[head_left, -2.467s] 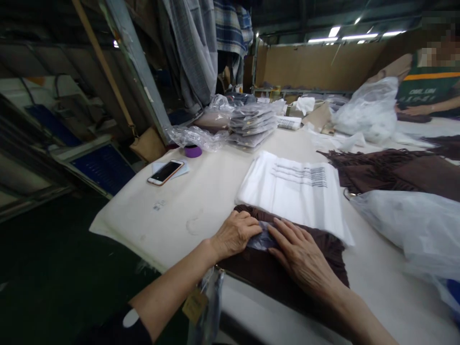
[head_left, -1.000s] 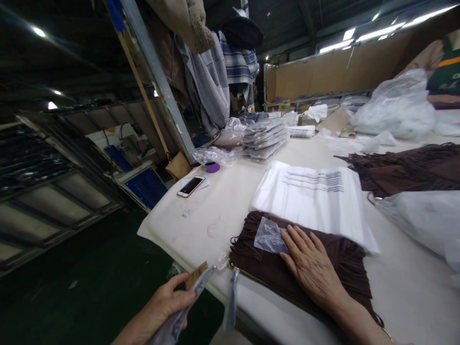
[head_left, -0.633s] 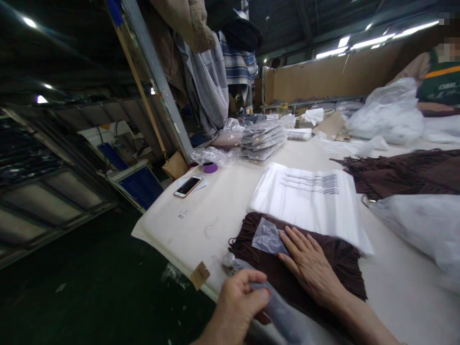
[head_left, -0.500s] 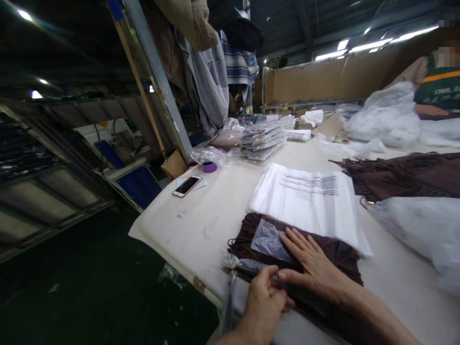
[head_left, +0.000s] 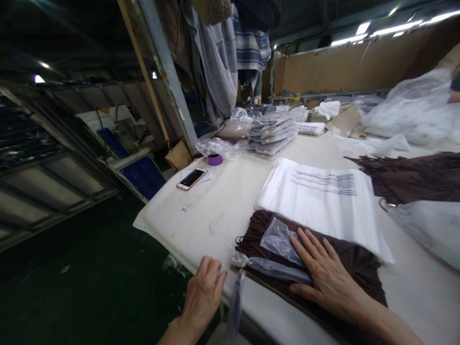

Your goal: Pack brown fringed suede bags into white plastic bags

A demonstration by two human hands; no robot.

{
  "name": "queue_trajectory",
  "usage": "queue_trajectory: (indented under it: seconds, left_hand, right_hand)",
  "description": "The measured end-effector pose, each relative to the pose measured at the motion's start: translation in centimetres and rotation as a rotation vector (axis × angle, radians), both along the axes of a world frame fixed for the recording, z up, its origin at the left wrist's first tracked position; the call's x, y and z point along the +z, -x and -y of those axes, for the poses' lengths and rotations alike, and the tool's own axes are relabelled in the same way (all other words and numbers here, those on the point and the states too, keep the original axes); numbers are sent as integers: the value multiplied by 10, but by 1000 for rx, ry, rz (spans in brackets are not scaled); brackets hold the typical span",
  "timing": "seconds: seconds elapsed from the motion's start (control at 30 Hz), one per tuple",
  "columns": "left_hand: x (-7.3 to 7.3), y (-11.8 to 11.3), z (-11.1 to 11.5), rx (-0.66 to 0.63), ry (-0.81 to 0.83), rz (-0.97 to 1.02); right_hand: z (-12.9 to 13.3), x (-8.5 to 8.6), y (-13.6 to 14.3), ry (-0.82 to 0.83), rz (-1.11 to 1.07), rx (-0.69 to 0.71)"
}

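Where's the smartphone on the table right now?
In the head view the smartphone lies face up near the table's far left edge, just in front of the purple tape roll, well away from both hands.

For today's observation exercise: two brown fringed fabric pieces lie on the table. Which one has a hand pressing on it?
The near brown fringed fabric piece, under the right hand and a small clear plastic bag; the far brown fringed piece lies untouched.

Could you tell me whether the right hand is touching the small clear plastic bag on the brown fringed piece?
Touching: the head view shows the right hand flat, fingertips overlapping the small clear plastic bag.
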State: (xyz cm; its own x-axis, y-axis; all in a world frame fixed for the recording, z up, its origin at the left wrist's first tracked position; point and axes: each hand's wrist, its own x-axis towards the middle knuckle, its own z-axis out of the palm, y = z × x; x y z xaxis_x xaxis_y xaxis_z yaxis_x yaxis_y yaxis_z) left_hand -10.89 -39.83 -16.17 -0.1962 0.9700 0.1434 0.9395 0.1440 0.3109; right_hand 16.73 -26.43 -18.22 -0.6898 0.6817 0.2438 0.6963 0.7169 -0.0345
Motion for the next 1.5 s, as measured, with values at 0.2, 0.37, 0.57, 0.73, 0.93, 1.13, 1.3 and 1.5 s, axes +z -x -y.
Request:
queue_trajectory:
  seconds: [0.2,0.37,0.57,0.73,0.93,1.13,1.3,1.5]
  left_hand:
    - [23,8,-28,-79,124,-298]
    - [45,34,-56,-145,54,-313]
    - [33,42,-80,-326,-109,-192]
    - [20,50,-66,-371,-143,-71]
    - [21,42,-64,-231,14,53]
    - [29,18,-95,76,213,28]
    - [35,18,-108,165,293,37]
    - [32,-5,-111,196,317,228]
  right_hand:
    - [1,3,0,18,6,-6]
    - [0,6,2,61,-8,-6]
    - [0,10,3,109,10,-14]
    - [1,7,1,116,-22,4]
    - [0,5,0,107,-40,-1]
    - [1,9,2,173,-25,-19]
    - [2,14,3,211,-3,-38]
    - [2,17,4,232,0,-35]
